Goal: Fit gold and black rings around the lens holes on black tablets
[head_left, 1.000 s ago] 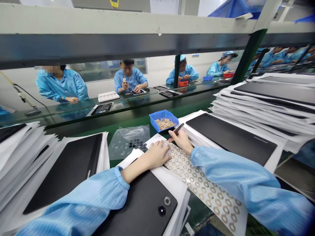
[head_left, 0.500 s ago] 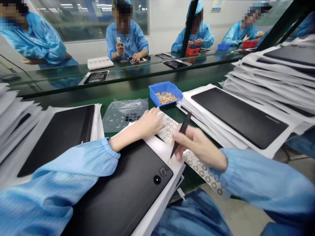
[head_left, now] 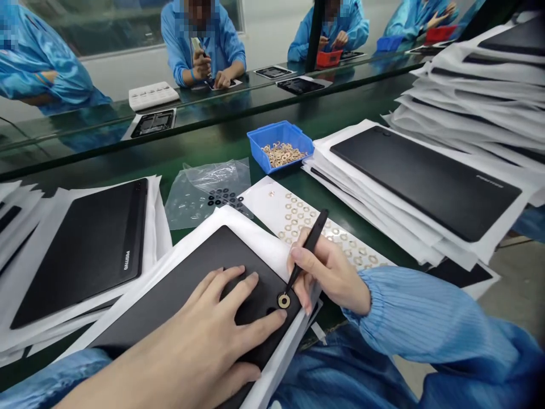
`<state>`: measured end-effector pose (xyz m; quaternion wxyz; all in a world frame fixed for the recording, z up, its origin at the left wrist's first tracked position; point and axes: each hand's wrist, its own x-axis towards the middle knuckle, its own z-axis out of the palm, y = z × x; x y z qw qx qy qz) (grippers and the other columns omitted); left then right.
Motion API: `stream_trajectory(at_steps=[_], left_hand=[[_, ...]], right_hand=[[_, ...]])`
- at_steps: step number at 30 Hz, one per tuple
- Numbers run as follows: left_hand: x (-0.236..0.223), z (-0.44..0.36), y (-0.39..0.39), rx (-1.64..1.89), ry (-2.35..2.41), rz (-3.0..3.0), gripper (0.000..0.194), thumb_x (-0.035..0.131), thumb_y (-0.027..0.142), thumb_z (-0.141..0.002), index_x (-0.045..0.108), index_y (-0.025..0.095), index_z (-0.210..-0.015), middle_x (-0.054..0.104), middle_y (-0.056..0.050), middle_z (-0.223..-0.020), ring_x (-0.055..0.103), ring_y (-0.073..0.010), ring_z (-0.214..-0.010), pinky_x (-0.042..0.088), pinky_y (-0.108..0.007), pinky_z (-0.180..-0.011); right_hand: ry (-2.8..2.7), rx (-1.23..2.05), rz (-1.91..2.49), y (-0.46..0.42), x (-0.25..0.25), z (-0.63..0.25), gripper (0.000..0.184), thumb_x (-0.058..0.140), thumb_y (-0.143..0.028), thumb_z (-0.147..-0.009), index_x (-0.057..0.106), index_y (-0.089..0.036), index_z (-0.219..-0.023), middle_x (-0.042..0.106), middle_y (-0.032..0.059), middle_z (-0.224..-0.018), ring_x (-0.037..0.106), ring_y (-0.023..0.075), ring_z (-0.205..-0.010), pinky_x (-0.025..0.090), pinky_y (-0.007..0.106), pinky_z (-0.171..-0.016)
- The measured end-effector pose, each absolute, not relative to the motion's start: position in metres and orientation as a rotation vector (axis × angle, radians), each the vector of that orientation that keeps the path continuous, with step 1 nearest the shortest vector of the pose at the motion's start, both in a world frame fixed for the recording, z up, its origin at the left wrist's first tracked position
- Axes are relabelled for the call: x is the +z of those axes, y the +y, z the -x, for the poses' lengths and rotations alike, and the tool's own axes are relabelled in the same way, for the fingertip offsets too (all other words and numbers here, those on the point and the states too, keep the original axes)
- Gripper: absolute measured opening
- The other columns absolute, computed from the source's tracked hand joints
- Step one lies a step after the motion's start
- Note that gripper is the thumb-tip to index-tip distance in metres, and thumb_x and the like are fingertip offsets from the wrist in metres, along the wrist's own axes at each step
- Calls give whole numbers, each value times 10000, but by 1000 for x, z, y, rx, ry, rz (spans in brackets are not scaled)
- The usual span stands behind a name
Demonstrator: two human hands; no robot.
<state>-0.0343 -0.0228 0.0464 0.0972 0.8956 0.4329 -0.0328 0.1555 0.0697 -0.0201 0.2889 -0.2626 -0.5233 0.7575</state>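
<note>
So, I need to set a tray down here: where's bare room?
The green bench shows bare behind the blue bin and plastic bag, up to the glass ledge. A narrow strip runs between the ring sheet and right stack. Around the left hand, right hand, tweezers and tablet it's crowded.

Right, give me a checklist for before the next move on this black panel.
Left hand spread flat on the black panel: ok.
Black panel lying on its white sheet: ok.
Right hand gripping the black tweezers: ok.
Tan ring at the tweezers' tip, over the panel's corner: ok.
Ring seated squarely on the panel: cannot tell from this view.
Spare rings on the backing sheet and in the blue bin: ok.
</note>
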Motion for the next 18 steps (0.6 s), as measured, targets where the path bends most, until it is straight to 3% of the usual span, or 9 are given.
stream_trajectory(at_steps=[4,9,13,18], left_hand=[[43,26,-19,-238,1320,-2601,636,641,399,-767,409,383,-1359,594,-100,-1209,472,-403,-1176,444,-582,-900],[43,26,-22,-193,1310,-2633,652,668,385,-754,421,349,-1356,597,-153,-1195,494,-430,-1149,443,-638,-855],[43,27,-22,-150,1301,-2643,580,651,358,-768,475,326,-1319,600,-150,-1190,504,-432,-1133,433,-650,-852],[39,28,-23,-87,1335,-2615,515,594,390,-806,476,380,-1307,583,-91,-1228,481,-378,-1170,384,-608,-953]], right_hand=[[-1410,2005,735,69,-20,-156,325,550,-486,-839,427,-192,-772,583,-50,-402,533,95,-285,410,141,-295],[-1411,2003,716,69,-19,-157,316,554,-472,-842,423,-193,-773,582,-56,-401,532,87,-285,412,135,-300],[-1421,1987,721,68,-18,-156,311,557,-467,-840,420,-195,-773,577,-58,-400,532,92,-286,417,143,-298],[-1426,1989,729,68,-18,-156,306,561,-464,-835,425,-198,-773,571,-60,-401,535,98,-288,420,152,-301]])
